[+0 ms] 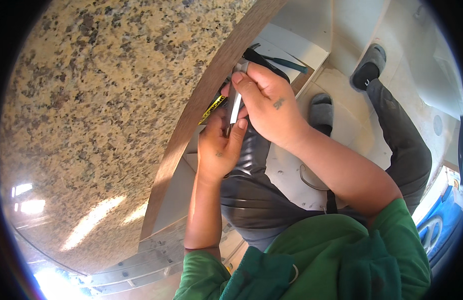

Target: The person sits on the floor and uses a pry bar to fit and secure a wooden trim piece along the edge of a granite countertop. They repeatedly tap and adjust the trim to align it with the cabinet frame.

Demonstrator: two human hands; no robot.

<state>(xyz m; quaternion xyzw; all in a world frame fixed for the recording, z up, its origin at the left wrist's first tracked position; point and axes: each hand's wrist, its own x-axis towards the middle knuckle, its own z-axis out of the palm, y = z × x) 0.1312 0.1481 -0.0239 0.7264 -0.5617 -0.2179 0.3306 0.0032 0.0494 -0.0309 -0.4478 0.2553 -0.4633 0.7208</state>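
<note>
The fingers of the right hand [271,102] are closed around the upper part of a narrow, shiny metal piece [235,107], thumb pressed along it. The fingers of the left hand [219,150] pinch its lower end, so the piece slants between the two hands, just beside the wooden edge [191,107] of a speckled tan stone table [96,115]. Next to the left hand, partly hidden, a yellow strip [213,109] carries bold black lettering. Small dark markings show on the back of each hand. Beyond the right hand, a tool with a teal handle [289,63] lies on a white panel [311,52]. Farther out, the person wears a green shirt [316,240], dark trousers [261,200] and grey slippers; a small white emblem shows on the black part of the right foot's footwear [375,52]. A blue object [438,220] stands at the far right.
</note>
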